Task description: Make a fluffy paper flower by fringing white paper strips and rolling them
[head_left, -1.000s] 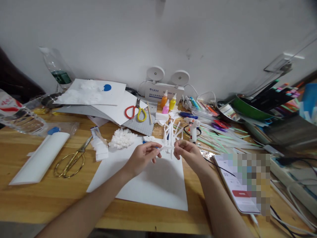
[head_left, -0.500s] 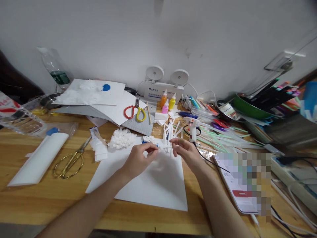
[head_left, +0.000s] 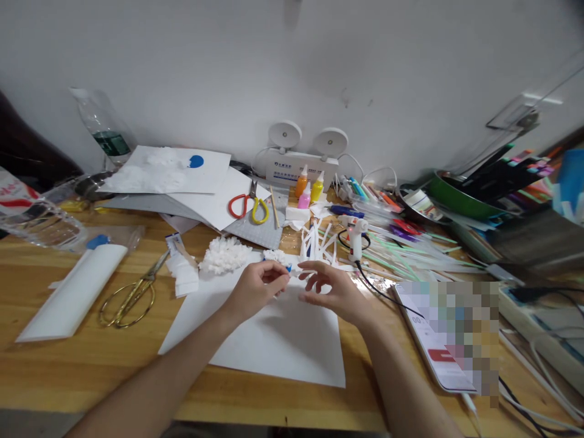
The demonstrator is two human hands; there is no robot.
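Head view: a narrow white paper strip [head_left: 292, 273] is pinched between thumb and forefinger of the left hand [head_left: 255, 291], just above the far edge of a white sheet [head_left: 283, 347] laid on the wooden table [head_left: 91, 365]. The right hand [head_left: 332, 294] is held open, fingers spread, just beside the strip's free end; contact cannot be confirmed. More cut strips [head_left: 317, 240] are piled beyond, near a glue gun [head_left: 356, 236]. The strip is judged very light, limp and easily creased; it is best gripped gently near one end, flat between fingertips.
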